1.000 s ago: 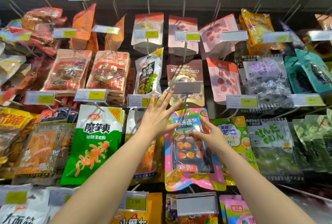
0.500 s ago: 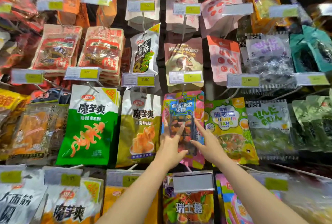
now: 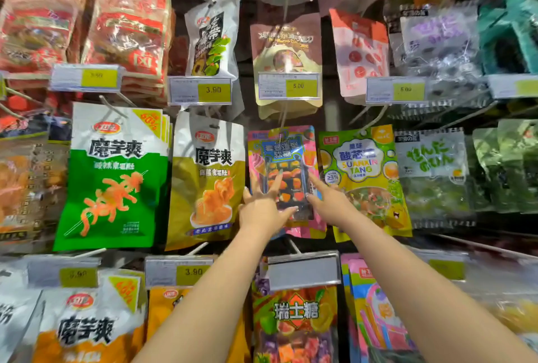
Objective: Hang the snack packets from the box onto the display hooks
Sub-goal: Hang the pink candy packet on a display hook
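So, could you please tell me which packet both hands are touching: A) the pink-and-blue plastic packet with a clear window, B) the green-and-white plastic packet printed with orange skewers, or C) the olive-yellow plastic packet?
A: the straight fingers of the left hand and the right hand lie against the pink-and-blue plastic packet with a clear window, one hand at each side of it.
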Demonstrator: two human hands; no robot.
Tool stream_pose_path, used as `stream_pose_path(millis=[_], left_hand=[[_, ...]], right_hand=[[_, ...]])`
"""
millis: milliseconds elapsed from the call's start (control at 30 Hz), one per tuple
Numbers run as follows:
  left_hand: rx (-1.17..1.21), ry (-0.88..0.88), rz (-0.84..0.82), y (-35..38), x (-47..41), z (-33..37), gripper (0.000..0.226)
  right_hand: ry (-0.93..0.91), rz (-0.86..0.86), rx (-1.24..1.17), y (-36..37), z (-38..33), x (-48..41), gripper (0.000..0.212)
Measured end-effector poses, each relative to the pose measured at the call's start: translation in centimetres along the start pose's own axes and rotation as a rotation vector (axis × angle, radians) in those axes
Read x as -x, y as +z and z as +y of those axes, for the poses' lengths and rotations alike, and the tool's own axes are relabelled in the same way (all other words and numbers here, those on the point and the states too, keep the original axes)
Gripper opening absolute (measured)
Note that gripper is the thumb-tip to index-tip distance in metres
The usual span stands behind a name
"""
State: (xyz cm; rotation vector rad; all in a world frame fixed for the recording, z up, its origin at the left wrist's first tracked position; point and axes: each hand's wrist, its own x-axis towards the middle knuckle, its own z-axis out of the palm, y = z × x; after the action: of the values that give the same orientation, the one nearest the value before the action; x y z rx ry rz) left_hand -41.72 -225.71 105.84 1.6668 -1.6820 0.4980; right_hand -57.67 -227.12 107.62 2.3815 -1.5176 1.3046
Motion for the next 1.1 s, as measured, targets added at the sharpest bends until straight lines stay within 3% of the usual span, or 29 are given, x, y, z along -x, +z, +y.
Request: stream_pose_path(millis=[300, 433, 533, 733, 867, 1100], left_hand=[[0.097, 0.12, 0.322, -6.7, 9.4, 6.4, 0.048], [0.106, 0.159, 0.371, -7.0, 17.7, 11.2, 0.051], [0.166, 0.183, 0.377, -6.2, 24.2, 15.2, 0.049], [0.231, 0.155, 0.161, -2.6, 36.0, 20.6, 0.045], [0.268, 0.098, -0.025, 0.5, 43.9, 21.7, 0.053], [0.292, 0.032, -0.316, 6.8, 58.2, 21.4, 0.039]], right_hand=[[-0.274, 0.185, -0.047, -8.1, 2.8, 12.3, 0.047], [-0.346, 0.159, -0.108, -12.1, 5.8, 20.8, 0.045], [-0.357, 0.046, -0.055, -14.4, 8.3, 27.3, 0.052], [-0.268, -0.122, -0.003, -16.6, 12.3, 39.3, 0.048], [-0.128, -0.261, 0.01, -16.1, 15.1, 46.3, 0.049], [0.064, -0.416, -0.016, -12.1, 20.7, 58.4, 0.047]])
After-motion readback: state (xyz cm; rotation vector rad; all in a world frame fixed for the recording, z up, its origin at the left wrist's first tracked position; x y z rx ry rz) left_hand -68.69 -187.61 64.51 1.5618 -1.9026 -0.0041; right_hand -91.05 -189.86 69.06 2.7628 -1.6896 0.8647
